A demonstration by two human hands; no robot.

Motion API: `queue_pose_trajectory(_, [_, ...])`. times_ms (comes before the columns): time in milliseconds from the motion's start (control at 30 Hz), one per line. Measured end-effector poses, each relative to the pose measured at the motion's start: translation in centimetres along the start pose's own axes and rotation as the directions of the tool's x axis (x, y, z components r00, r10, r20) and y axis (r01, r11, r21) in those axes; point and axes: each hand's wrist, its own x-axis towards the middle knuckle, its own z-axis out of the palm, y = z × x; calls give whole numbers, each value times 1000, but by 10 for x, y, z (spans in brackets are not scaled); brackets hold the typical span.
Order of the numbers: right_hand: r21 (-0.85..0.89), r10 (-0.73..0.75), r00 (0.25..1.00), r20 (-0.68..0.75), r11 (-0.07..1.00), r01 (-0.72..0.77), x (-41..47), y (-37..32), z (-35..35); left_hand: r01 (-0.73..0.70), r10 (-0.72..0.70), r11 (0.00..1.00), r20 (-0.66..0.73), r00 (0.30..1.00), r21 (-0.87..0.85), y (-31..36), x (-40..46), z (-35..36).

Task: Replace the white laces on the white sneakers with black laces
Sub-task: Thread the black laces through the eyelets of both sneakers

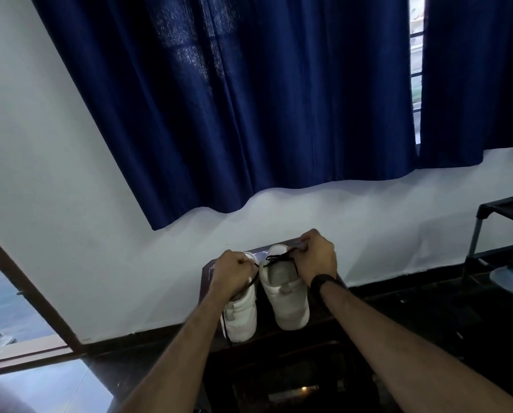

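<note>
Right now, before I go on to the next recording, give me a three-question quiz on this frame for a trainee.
1. True or false: both sneakers stand on the dark stand with their toes toward the wall.
2. Multiple choice: what is the left hand gripping? A) a white lace B) a black lace C) nothing
3. Short answer: what is on the wrist of the right hand?

Key:
1. True: the left sneaker and the right sneaker stand side by side, heels toward the camera.
2. B. It runs taut to the right sneaker's eyelets.
3. A black wristband.
</note>
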Motion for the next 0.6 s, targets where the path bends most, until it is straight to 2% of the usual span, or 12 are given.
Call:
queue_pose_trajectory(100, [-181,-102,993,59,977,111,-9,2,8,178,-214,933,-85,973,-313,0,7,-9])
queue_pose_trajectory(167, [-177,-83,996,45,980,90,-14,8,11,222,-307,846,-104,946,-484,3,4,-17])
queue_pose_trajectory(267, [-173,-81,997,7,982,81,-16,10,13,209,-324,825,-138,936,-525,9,-5,-26])
queue_pose_trajectory(333, [-184,-99,995,11,978,99,-16,9,17,262,-360,820,-102,927,-509,10,-11,-33])
queue_pose_trajectory(400, [-211,-121,992,18,970,123,-18,9,20,346,-334,842,103,937,-415,14,-19,-42])
queue_pose_trajectory(433, [-223,-131,991,17,966,132,-18,9,21,378,-310,876,252,917,-299,17,-23,-47])
queue_pose_trajectory(467, [-234,-138,990,14,963,137,-19,9,22,385,-303,912,401,865,-141,22,-27,-50])
queue_pose_trajectory(533, [-244,-140,990,7,960,137,-20,8,22,276,-317,947,617,720,165,31,-35,-54])
queue_pose_trajectory(567, [-242,-140,990,3,961,136,-21,8,22,198,-322,946,676,663,256,34,-36,-54])
queue_pose_trajectory(600, [-238,-140,990,1,962,136,-21,8,22,125,-319,941,701,638,315,33,-35,-51])
